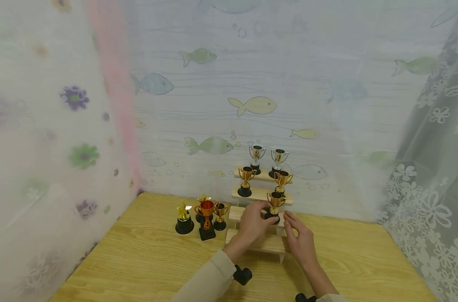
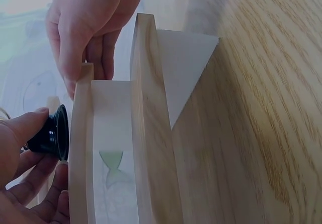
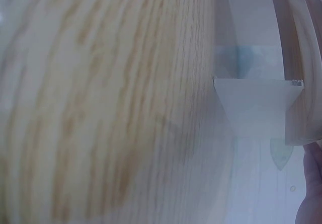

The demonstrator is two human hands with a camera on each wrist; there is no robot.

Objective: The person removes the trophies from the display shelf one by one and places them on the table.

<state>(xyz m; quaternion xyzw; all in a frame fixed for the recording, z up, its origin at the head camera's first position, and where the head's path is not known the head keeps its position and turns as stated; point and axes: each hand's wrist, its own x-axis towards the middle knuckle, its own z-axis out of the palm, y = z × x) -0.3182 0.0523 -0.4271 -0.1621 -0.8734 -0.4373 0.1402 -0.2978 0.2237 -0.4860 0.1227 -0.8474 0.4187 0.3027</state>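
Observation:
My left hand [image 1: 253,221] pinches the black base of a small gold trophy cup [image 1: 276,201], its thumb and fingers on either side. The cup stands upright at the right part of the third step down on a stepped wooden display shelf [image 1: 266,243]. In the left wrist view the black base [image 2: 61,132] is right at the plank's surface, slightly tilted to it. Fairly straight fingers of my right hand [image 1: 301,243] touch the right end of that same step. Only an edge of the right hand [image 3: 311,189] shows in the right wrist view.
Silver trophies [image 1: 279,158] stand on the top step and gold ones [image 1: 246,178] on the second. Left of the shelf, star trophies [image 1: 184,220], an orange cup [image 1: 207,218] and a small gold cup [image 1: 220,216] sit on the wooden table [image 1: 138,251]. A fish-patterned curtain [image 1: 214,105] hangs behind.

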